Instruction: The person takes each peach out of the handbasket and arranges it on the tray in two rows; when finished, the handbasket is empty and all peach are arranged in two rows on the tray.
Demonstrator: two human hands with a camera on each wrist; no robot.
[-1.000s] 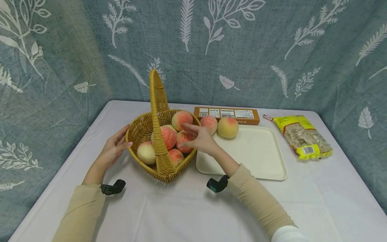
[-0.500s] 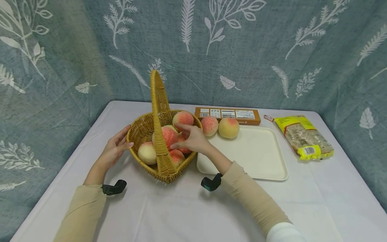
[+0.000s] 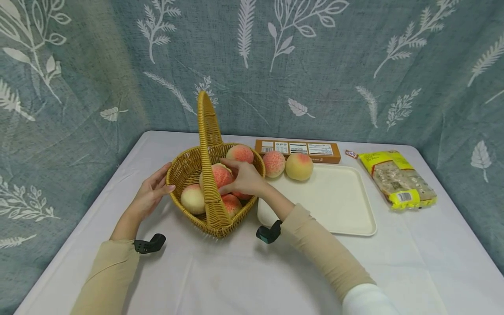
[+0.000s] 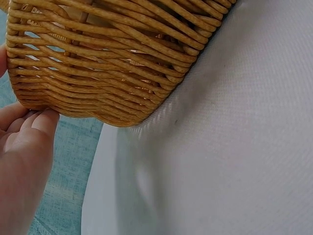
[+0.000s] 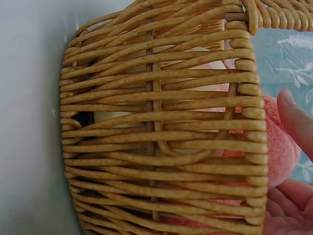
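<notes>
A wicker basket (image 3: pixel 220 225) with a tall arched handle stands on the table, holding several peaches, pale yellow ones (image 3: pixel 192 199) and red-speckled ones. My left hand (image 3: pixel 146 194) grips its left end, thumb in front and fingers behind on the rim; in the left wrist view the fingertips touch the weave (image 4: pixel 107 83). Inside the basket my right hand (image 3: pixel 248 178) curls thumb and fingers round a red-blushed peach (image 3: pixel 222 176) behind the handle. Through the right wrist view, a pink peach (image 5: pixel 281 142) shows between thumb and fingers, partly hidden by the basket wall.
Right of the basket lies a cream tray (image 3: pixel 323 201). Two peaches, one red (image 3: pixel 274 164) and one yellow (image 3: pixel 299 166), sit at its back left. Behind them is a brown box (image 3: pixel 328 151). A yellow bag (image 3: pixel 397 179) and a small wrapped packet (image 3: pixel 351 154) lie farther right.
My right hand has moved left across the basket, from over the right-hand peaches to the one behind the handle, and its fingers have closed round it. The left hand stays on the rim.
</notes>
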